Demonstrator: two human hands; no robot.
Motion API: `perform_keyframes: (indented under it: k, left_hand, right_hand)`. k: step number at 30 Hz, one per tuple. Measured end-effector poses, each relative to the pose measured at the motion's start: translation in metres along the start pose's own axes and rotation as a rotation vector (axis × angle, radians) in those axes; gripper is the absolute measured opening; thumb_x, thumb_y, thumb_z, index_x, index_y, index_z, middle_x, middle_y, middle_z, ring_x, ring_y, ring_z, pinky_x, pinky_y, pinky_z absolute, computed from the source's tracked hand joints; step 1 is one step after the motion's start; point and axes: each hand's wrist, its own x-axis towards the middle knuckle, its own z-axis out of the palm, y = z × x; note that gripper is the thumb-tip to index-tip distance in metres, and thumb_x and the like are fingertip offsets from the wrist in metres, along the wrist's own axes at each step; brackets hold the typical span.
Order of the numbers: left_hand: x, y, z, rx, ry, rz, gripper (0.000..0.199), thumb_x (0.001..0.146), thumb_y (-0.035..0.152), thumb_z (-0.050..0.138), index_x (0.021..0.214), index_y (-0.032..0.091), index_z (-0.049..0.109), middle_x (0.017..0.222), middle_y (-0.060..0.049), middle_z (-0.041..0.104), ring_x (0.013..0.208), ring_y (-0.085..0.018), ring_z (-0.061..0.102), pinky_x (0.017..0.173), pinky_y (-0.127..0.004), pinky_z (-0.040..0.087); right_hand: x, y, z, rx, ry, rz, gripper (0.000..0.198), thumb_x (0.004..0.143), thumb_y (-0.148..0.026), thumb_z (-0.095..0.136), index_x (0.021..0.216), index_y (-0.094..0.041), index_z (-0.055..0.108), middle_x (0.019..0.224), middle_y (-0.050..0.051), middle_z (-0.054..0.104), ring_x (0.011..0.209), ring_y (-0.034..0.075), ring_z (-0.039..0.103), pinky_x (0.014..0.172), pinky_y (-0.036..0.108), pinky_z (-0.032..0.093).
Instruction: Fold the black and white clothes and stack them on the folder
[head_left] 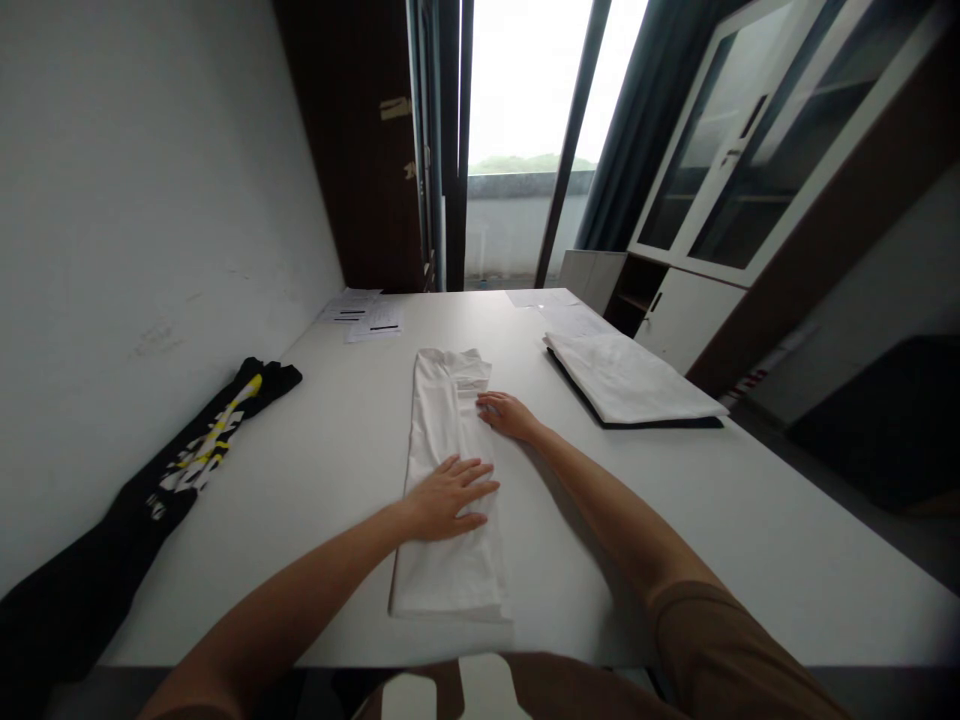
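A white garment (450, 420), folded into a long narrow strip, lies lengthwise on the white table (322, 480) in front of me. Its exact kind is unclear, and small creases run across its far end. My left hand (448, 500) rests flat on the near half of the cloth with the fingers spread. Farther up, my right hand (506, 413) touches the right edge of the garment near its far end. Its fingers reach left onto the cloth, a little bent and apart.
Black clothing (172, 480) with a yellow and white print lies along the left wall. At the right, folded white cloth (626, 380) sits on black cloth (660, 424). Papers (375, 322) lie at the far left, and other sheets (574, 320) at the far right. A cabinet (697, 300) stands beyond.
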Motion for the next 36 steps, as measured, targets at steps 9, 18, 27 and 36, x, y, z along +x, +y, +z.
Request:
perform_keyframes:
  k: [9, 18, 27, 36]
  left_hand:
    - [0.0001, -0.0012, 0.0017, 0.000, 0.003, 0.004, 0.061, 0.103, 0.052, 0.051, 0.159, 0.030, 0.040, 0.169, -0.007, 0.031, 0.157, -0.031, 0.025, 0.128, -0.056, 0.016]
    - [-0.0003, -0.0016, 0.0020, -0.001, 0.007, 0.005, 0.061, 0.103, 0.052, 0.051, 0.158, 0.029, 0.040, 0.169, -0.007, 0.031, 0.156, -0.030, 0.026, 0.128, -0.056, 0.016]
    - [0.0002, -0.0007, 0.0018, -0.004, 0.007, 0.000, 0.060, 0.103, 0.052, 0.051, 0.158, 0.030, 0.041, 0.169, -0.007, 0.031, 0.156, -0.030, 0.026, 0.128, -0.056, 0.017]
    - [-0.0003, -0.0024, 0.0028, -0.015, 0.014, 0.011, 0.061, 0.103, 0.053, 0.049, 0.159, 0.031, 0.039, 0.168, -0.007, 0.032, 0.156, -0.030, 0.026, 0.128, -0.055, 0.015]
  right_hand:
    - [-0.0001, -0.0024, -0.0019, -0.009, -0.009, -0.006, 0.030, 0.096, -0.034, 0.067, 0.124, -0.026, 0.074, 0.138, 0.006, 0.066, 0.127, 0.028, 0.063, 0.114, 0.046, 0.049]
    - [0.0000, 0.0006, 0.0004, -0.035, -0.017, -0.002, 0.030, 0.097, -0.034, 0.067, 0.125, -0.028, 0.073, 0.138, 0.005, 0.066, 0.128, 0.027, 0.062, 0.114, 0.047, 0.048]
    - [-0.0001, -0.0014, -0.0004, -0.027, -0.006, -0.004, 0.029, 0.096, -0.034, 0.067, 0.123, -0.028, 0.074, 0.137, 0.005, 0.067, 0.128, 0.027, 0.063, 0.114, 0.045, 0.048]
    - [-0.0003, -0.0011, -0.0003, -0.024, -0.016, 0.010, 0.030, 0.096, -0.032, 0.068, 0.125, -0.027, 0.073, 0.139, 0.006, 0.066, 0.129, 0.027, 0.062, 0.115, 0.045, 0.047]
